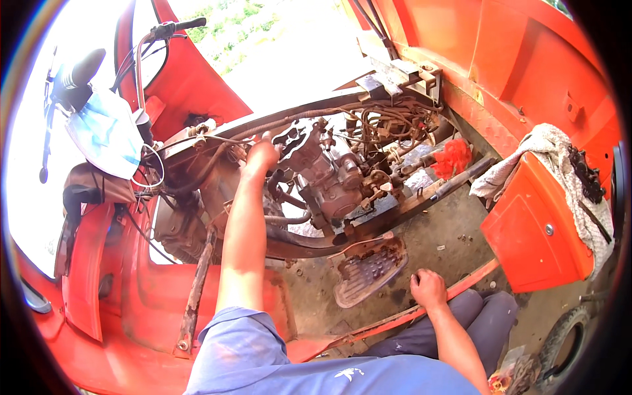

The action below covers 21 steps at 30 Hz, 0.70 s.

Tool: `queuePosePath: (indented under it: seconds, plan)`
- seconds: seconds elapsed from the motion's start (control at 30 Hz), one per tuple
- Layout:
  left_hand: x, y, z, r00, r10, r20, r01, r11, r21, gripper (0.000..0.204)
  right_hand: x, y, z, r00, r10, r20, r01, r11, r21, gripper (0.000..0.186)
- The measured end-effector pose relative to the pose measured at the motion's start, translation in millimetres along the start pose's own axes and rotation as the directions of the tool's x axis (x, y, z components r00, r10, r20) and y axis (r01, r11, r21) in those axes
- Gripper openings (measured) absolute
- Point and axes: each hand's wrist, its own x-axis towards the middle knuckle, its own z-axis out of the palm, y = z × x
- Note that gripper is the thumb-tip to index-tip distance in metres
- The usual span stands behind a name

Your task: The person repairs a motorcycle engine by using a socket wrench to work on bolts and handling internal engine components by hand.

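My left arm stretches forward over the opened frame of a red vehicle. At its end my left hand (263, 155) is closed at the left side of a dirty, brown-grey engine (332, 191), beside a ribbed hose (273, 124). What its fingers hold, if anything, is hidden. My right hand (428, 288) is curled with nothing visible in it, next to a red edge rail (421, 311) and above my bent knee. Ahead of that hand, an oily ribbed foot plate (372, 273) lies on the floor.
A tangle of wires (395, 125) and a red rag (452, 158) sit right of the engine. An orange-red box (536, 227) with a cloth (550, 145) over it stands at the right, near a tyre (566, 339). A light-blue mask (105, 135) hangs below the handlebar (164, 31).
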Motion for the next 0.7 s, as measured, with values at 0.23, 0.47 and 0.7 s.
queuePosePath:
  seconds: [0.23,0.47,0.7]
  plan:
    - [8.3,-1.5,-2.3,0.997,-0.067,0.041,0.065,0.997,0.030,0.050,0.6,1.8,-0.2,1.000,-0.017,-0.018,0.017,1.000,-0.019,0.021]
    - [6.2,-8.1,3.3,0.999,-0.051,-0.019,0.053,0.992,0.110,0.052,-0.9,-1.4,1.6,1.000,-0.014,0.004,0.014,1.000,-0.028,0.022]
    - [-0.3,-7.4,2.8,0.993,0.095,-0.066,-0.091,0.993,0.069,0.060,-1.2,-0.7,0.5,1.000,-0.028,-0.004,0.028,0.999,-0.032,0.023]
